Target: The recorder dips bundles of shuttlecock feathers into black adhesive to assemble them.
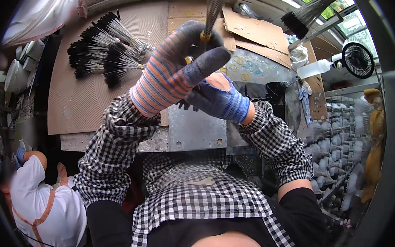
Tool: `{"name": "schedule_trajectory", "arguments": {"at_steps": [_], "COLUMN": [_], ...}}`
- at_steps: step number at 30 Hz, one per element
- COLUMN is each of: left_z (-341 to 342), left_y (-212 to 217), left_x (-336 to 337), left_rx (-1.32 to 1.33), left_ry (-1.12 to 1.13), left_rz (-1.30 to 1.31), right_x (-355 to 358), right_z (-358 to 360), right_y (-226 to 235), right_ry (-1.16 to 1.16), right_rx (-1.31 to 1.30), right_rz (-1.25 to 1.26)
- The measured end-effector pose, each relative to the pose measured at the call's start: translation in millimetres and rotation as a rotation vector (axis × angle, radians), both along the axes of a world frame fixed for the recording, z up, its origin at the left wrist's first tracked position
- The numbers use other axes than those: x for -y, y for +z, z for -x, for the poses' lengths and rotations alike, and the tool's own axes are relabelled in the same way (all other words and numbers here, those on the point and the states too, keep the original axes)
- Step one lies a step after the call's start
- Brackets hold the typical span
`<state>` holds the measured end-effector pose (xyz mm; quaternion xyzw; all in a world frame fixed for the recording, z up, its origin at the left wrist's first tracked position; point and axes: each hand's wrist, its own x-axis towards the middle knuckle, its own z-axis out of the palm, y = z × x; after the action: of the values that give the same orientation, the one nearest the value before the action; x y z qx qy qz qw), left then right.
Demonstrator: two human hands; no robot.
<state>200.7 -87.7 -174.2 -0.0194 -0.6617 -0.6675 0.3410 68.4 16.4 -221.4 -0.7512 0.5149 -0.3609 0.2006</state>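
Note:
My left hand (pixel 180 63), in a pink-and-blue striped glove with dark grey coating, is raised over the bench and curls round a bundle of thin wires (pixel 214 8). A yellow rubber band (pixel 205 36) wraps the bundle close to my fingers; its far end rises blurred toward the top edge. My right hand (pixel 223 99), in a blue glove with some bare skin showing, is just below and partly behind the left. Its fingers are mostly hidden, so its grip is unclear. On the board at the left lie several bundles of black-bristled wire brushes (pixel 100 43).
A brown ridged board (pixel 81 103) covers the bench's left side, with a grey metal plate (pixel 198 128) at the front edge. Cardboard pieces (pixel 257 29), a white bottle (pixel 314 69) and a small fan (pixel 357 59) are at the right. Another person (pixel 50 200) sits at lower left.

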Motion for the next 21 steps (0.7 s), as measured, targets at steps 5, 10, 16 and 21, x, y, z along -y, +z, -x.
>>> {"name": "schedule_trajectory", "arguments": {"at_steps": [5,10,16,21], "left_z": [-7.5,-13.1,7.5,-1.6], "left_y": [18.8,-15.3,-2.2,-0.2], "left_x": [-56.4,-54.4,-82.8,-104.1], "left_rx": [-0.035,-0.175,0.009,-0.036], "left_ry": [-0.067,-0.2,-0.353,-0.353], "left_rz": [-0.256,0.07,0.016,-0.029], "right_x": [-55.0,-76.8,-88.0,-94.9], "right_z": [-12.5,-19.7,-4.2,-22.7], "right_y": [-62.8,-104.7,-153.0,-84.0], "right_ry": [-0.231,-0.264,-0.36,-0.328], "right_rx": [-0.077,-0.105,-0.149,-0.054], "right_rz": [0.106,0.069,-0.129,0.047]}}
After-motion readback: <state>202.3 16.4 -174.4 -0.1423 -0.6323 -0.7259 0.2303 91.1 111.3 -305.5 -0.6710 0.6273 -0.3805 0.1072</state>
